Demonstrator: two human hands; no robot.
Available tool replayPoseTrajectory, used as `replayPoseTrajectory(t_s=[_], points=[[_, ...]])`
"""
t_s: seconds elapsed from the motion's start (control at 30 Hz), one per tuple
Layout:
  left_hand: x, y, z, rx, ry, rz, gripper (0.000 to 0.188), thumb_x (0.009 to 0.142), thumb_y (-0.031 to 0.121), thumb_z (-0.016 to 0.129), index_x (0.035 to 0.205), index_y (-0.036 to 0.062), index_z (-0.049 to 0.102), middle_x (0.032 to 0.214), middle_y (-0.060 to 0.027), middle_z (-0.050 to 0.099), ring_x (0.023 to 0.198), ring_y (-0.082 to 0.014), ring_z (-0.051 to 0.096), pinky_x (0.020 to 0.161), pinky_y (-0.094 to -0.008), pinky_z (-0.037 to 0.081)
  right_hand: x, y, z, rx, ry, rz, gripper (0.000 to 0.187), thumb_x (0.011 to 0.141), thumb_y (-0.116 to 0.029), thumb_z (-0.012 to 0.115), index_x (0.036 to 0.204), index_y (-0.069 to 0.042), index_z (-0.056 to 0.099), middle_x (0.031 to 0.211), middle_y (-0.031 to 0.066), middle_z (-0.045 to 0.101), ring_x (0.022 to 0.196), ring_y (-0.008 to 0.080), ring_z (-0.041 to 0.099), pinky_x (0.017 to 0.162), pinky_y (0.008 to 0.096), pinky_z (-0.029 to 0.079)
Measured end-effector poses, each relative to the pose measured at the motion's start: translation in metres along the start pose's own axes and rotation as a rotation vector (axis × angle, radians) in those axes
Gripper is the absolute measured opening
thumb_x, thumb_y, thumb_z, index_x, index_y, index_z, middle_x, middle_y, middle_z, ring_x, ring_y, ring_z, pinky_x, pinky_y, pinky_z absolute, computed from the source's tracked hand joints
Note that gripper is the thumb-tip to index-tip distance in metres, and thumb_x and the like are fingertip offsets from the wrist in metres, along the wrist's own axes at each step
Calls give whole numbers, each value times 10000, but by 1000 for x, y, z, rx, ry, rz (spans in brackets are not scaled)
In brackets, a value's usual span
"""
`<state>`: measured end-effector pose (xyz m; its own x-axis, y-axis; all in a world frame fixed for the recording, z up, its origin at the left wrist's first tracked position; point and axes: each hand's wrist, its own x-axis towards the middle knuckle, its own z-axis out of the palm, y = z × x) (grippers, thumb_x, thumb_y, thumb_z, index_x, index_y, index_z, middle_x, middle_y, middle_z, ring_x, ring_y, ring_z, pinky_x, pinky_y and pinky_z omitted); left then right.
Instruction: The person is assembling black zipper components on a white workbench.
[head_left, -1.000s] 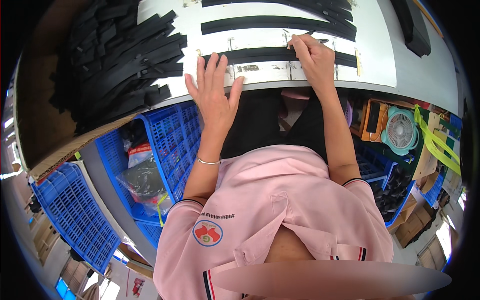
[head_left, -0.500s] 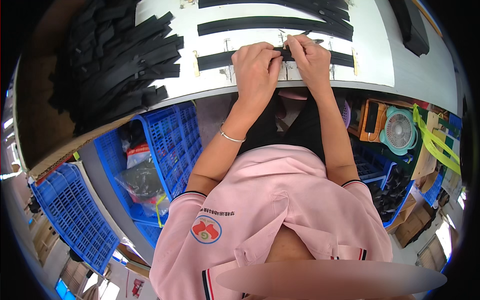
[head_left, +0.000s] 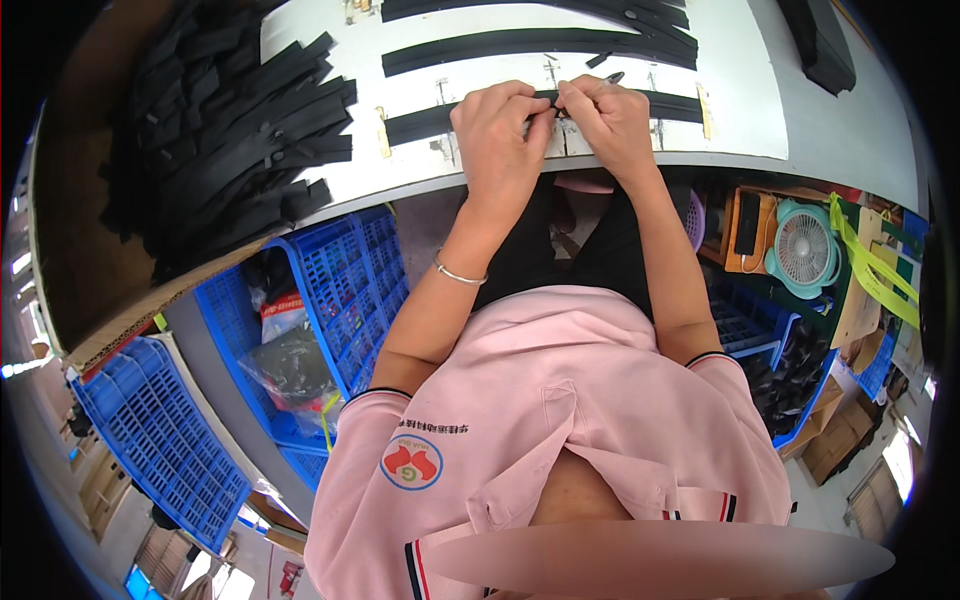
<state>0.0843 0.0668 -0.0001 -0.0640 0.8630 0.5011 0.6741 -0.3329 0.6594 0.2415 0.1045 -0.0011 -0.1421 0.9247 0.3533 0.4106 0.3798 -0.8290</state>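
Observation:
A black fabric strip [head_left: 675, 107] lies crosswise near the front edge of the white board [head_left: 740, 120]. My left hand [head_left: 500, 135] is closed over its middle, with thumb and forefinger pinching at the strip. Close beside it my right hand [head_left: 610, 125] also pinches there, the two sets of fingertips almost meeting. A dark slim object [head_left: 615, 78] pokes out behind my right hand; whether I hold it is hidden. Just beyond lies a small black piece [head_left: 598, 60]. Farther back, another black strip [head_left: 540, 45] runs parallel, with several more behind it.
A big heap of black strips [head_left: 250, 120] covers the table's left side beside a cardboard box [head_left: 130, 310]. Blue plastic crates [head_left: 345, 300] stand below the table. A teal fan [head_left: 805, 245] is at the right, and a long black object [head_left: 820, 55] lies at the far right.
My fingertips have come closer together at the middle of the strip, and my right hand has shifted slightly left. The whole view has also moved a little.

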Motion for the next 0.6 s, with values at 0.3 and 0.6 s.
replayPoseTrajectory(t_s=[0.3, 0.6], points=[[0, 0, -3, 33, -46, -25, 106, 815, 128, 827, 907, 100, 784, 1045, -5, 728, 985, -200, 634, 930, -358, 416, -2, -14, -31, 197, 5, 104, 197, 935, -104, 642, 819, 16, 745, 727, 54, 722, 608, 86, 606, 565, 255, 466], [4, 11, 2, 63, -69, -1, 111, 815, 109, 810, 918, 96, 770, 1039, -29, 725, 1007, -235, 630, 930, -378, 426, -5, 33, -87, 79, 285, 253, 252, 1013, -215, 650, 923, -19, 779, 644, -12, 603, 614, 34, 529, 563, 217, 414]])
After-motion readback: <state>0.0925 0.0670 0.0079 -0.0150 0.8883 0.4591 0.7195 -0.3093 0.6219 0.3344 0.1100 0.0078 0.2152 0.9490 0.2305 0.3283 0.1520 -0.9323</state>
